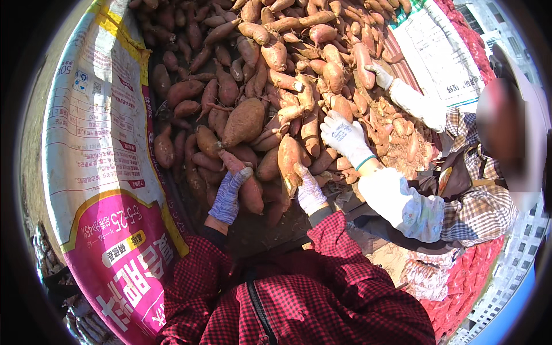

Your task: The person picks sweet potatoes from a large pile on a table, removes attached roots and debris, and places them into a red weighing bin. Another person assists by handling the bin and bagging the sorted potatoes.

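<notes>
In a purplish striped work glove, my left hand (229, 196) grips a slim reddish sweet potato (251, 194), its thin end pointing up and left. My right hand (310, 192), gloved alike, has its thumb against a paler orange sweet potato (290, 156) with dried skin at its lower tip. Its other fingers are hidden behind that root. Both roots are over the near edge of a big heap of sweet potatoes (308, 49). A large, broad brown sweet potato (244, 122) lies just beyond my left hand.
At the right, a co-worker's white-gloved hand (343, 133) rests on the heap, and the other gloved hand (381, 76) touches a long sweet potato (363, 64). A printed woven sack (97, 151) walls the left side. Red mesh sacks (468, 276) stand at right.
</notes>
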A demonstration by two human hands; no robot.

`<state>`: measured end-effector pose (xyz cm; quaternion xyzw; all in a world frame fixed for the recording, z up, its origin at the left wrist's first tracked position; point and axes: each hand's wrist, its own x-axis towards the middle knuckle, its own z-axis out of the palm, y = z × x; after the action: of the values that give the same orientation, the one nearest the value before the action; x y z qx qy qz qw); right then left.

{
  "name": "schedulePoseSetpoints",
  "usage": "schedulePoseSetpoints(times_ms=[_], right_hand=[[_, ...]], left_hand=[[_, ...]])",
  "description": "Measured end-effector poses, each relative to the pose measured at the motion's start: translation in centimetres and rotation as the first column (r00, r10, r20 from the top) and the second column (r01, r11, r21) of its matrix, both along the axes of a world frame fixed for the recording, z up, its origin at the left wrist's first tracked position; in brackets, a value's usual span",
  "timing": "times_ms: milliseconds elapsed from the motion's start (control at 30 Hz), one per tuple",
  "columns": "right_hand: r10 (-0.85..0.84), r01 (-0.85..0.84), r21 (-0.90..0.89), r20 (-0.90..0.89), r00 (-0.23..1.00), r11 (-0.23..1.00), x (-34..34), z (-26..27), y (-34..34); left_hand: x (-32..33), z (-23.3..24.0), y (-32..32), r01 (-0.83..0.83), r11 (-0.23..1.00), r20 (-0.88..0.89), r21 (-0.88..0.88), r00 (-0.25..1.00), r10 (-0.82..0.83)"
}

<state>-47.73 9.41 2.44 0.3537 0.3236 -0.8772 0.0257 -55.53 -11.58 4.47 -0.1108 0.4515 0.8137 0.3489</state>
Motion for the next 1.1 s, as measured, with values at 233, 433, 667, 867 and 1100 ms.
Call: schedulePoseSetpoints(times_ms=[233,433,667,867,1100], right_hand=[[-0.045,0.037,-0.135,-0.058,0.997,0.99,-1.1,-3.5,0.4],[-0.182,0.169,-0.158,-0.074,0.98,0.973,4.2,-0.7,1.4],[-0.314,0.307,-0.071,-0.16,0.936,0.949,15.0,1.6,5.6],[-0.535,0.534,-0.027,-0.045,0.844,0.845,29.4,-0.2,3.4],[-0.925,0.915,-0.254,0.133,0.355,0.314,51.4,-2.5,-4.8]], left_hand=[[-0.6,-1.6,1.5,0.147,0.944,-0.138,-0.297,0.971,-0.194],[2.9,4.7,3.8,0.453,0.877,-0.094,-0.162,0.877,-0.471],[9.9,6.2,9.3,0.554,0.832,-0.1,0.014,0.829,-0.55],[19.5,4.9,12.1,0.743,0.669,-0.005,0.009,0.669,-0.743],[36.7,3.2,14.8,0.973,0.209,0.311,0.094,0.17,-0.935]])
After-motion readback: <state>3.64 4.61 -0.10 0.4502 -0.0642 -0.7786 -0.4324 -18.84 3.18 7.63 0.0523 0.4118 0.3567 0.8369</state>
